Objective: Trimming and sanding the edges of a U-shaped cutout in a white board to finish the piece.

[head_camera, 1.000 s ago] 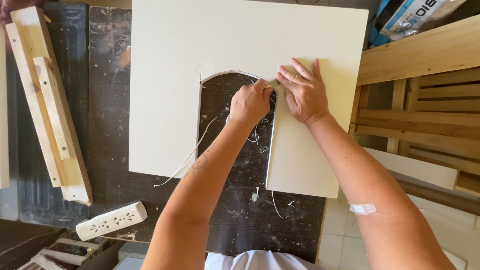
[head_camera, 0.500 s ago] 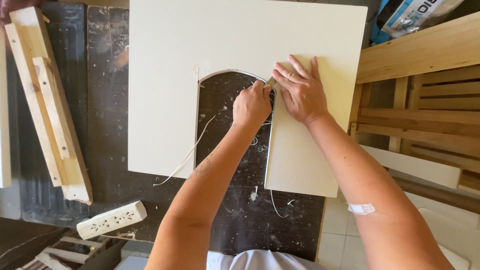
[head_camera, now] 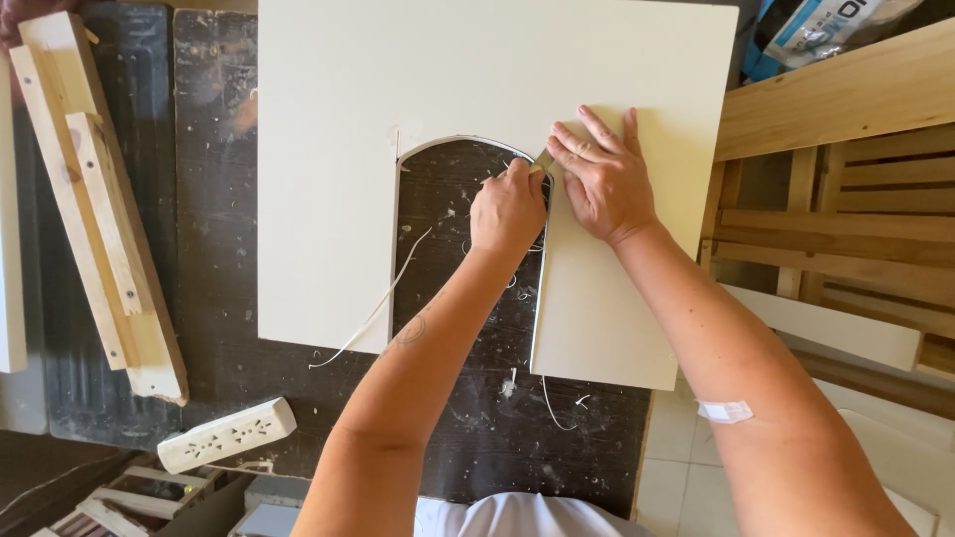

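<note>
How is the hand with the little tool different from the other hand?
The left hand is curled in a fist around a small tool; the right hand lies flat with fingers spread. The left is inside the arched cutout; the right presses on the cream board. Both meet at the cutout's edge.

Left hand [head_camera: 508,211]: closed into a fist, knuckles up, thumb and forefinger pinched together at the tip nearest the right hand. Wrist straight. Left forearm bare, running from the near edge of the counter up toward its middle, with a small dark mark on the inner side.

Right hand [head_camera: 603,182]: palm down, pressed flat, fingers [head_camera: 580,147] spread and pointing toward the far left corner of the counter, fingertips just beside the left hand's pinch. Right forearm bare, entering from the near right corner, a white plaster stuck on near the elbow.
</note>
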